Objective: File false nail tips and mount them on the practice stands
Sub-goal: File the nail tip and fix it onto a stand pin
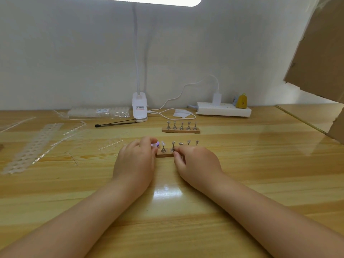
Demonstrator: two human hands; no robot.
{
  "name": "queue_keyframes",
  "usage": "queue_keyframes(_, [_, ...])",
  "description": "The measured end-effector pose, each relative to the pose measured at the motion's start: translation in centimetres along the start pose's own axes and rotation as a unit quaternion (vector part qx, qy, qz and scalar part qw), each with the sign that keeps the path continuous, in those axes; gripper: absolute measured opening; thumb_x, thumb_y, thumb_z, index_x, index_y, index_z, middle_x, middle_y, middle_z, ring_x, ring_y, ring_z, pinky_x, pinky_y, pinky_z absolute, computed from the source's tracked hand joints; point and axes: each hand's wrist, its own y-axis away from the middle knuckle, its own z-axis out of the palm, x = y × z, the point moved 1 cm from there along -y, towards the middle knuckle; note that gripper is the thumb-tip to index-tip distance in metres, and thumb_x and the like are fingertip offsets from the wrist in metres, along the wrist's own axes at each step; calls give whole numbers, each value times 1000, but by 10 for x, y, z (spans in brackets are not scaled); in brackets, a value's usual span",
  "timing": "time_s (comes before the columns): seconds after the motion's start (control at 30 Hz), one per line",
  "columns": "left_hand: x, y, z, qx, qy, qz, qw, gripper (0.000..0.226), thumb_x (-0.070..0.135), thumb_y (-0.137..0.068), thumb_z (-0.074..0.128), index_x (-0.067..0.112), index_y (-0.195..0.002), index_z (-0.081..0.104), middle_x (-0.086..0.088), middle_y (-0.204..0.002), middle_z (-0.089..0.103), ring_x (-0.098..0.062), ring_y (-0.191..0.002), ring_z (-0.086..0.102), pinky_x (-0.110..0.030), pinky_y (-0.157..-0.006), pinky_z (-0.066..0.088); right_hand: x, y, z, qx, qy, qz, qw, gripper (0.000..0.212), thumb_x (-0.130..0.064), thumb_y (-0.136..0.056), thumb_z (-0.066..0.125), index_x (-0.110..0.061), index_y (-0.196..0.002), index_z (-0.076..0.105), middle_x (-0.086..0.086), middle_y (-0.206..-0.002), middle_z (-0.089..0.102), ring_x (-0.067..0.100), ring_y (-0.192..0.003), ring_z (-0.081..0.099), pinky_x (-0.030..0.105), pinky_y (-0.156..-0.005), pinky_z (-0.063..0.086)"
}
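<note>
1. One clear false nail tip (pixel 162 143) is seen mounted on the first metal peg of the near wooden practice stand (pixel 164 155); its remaining pegs look bare.
2. The left hand (pixel 135 161) pinches a small lilac block (pixel 156 144), probably the file; the right hand (pixel 197 162) grips the stand's base.
3. The far wooden stand (pixel 181 130) with five pegs is untouched.
4. Clear tip strips (pixel 31 146) lie left on the table, so most work is judged left.
</note>
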Motion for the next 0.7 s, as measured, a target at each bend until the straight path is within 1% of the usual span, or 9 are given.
queue_keyframes(0.1, [-1, -1, 1, -5, 10, -5, 1000, 22, 25, -99, 47, 17, -118, 55, 1, -106, 66, -21, -104, 55, -31, -87, 32, 1, -1, 1, 0, 2, -4, 1000, 29, -30, -98, 41, -22, -106, 68, -1, -89, 71, 22, -80, 63, 34, -64, 52])
queue_keyframes(0.2, [0, -1, 1, -11, 24, 4, 1000, 21, 25, -99, 49, 18, -118, 55, 3, -105, 67, -21, -103, 55, -30, -87, 31, 3, -3, 1, -4, -2, 3, 1000, 25, -30, -97, 44, -19, -96, 66, -2, -73, 64, 22, -69, 59, 31, -56, 46])
queue_keyframes(0.27, [0, 0, 0, -14, 37, 9, 999, 21, 25, -98, 50, 19, -117, 56, 3, -105, 67, -20, -103, 55, -30, -89, 31, 5, -4, 0, -5, -12, 17, 1000, 25, -30, -97, 46, -17, -88, 66, -2, -65, 59, 22, -65, 56, 31, -54, 42])
queue_keyframes(0.4, [3, 2, -2, -11, 42, 30, 999, 21, 25, -97, 52, 18, -117, 56, 5, -103, 69, -20, -103, 57, -29, -89, 30, 8, -7, -2, 0, -38, 40, 998, 28, -33, -97, 49, -17, -96, 72, 1, -75, 68, 21, -73, 61, 36, -66, 50])
queue_keyframes(0.53, [5, 3, -3, -7, 40, 42, 998, 22, 25, -97, 53, 18, -117, 56, 6, -103, 69, -19, -103, 57, -29, -88, 30, 9, -7, -3, 9, -42, 57, 997, 26, -38, -95, 54, -21, -95, 73, -2, -79, 69, 20, -80, 60, 33, -68, 49])
queue_keyframes(0.7, [5, 4, -3, -4, 48, 41, 998, 21, 25, -97, 53, 18, -117, 57, 5, -103, 69, -19, -102, 58, -28, -88, 30, 10, -7, -4, 15, -47, 69, 996, 19, -36, -94, 57, -27, -99, 73, -4, -86, 70, 20, -89, 60, 30, -68, 47])
